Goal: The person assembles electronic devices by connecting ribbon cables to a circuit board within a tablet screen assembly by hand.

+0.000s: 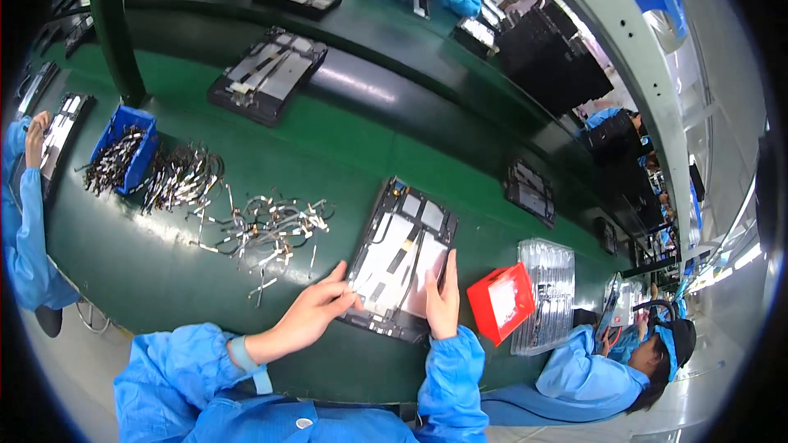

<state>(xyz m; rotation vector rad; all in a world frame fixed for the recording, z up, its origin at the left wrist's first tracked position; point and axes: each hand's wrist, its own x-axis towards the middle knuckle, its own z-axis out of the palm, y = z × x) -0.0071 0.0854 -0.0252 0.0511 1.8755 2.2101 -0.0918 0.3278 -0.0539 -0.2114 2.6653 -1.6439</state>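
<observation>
An opened tablet point(400, 267), its silvery battery cells and dark flat cables showing, sits tilted in front of me at the bench edge. My left hand point(312, 309) grips its lower left edge, with thumb and fingers at the frame. On the opposite side my right hand point(443, 299) holds the lower right edge, thumb over the inner face and fingers along the outside. A wrist strap point(244, 354) circles my left wrist. Left of the tablet lies a loose spread of short thin cables point(275, 230), some with pale ends.
A blue bin point(146, 160) full of cables stands left, beside a cable heap point(185, 179). A red box point(499, 302) and stacked clear trays point(546, 295) are at right. More opened tablets point(271, 74) lie across the green bench point(353, 164). Co-workers sit left, right and opposite.
</observation>
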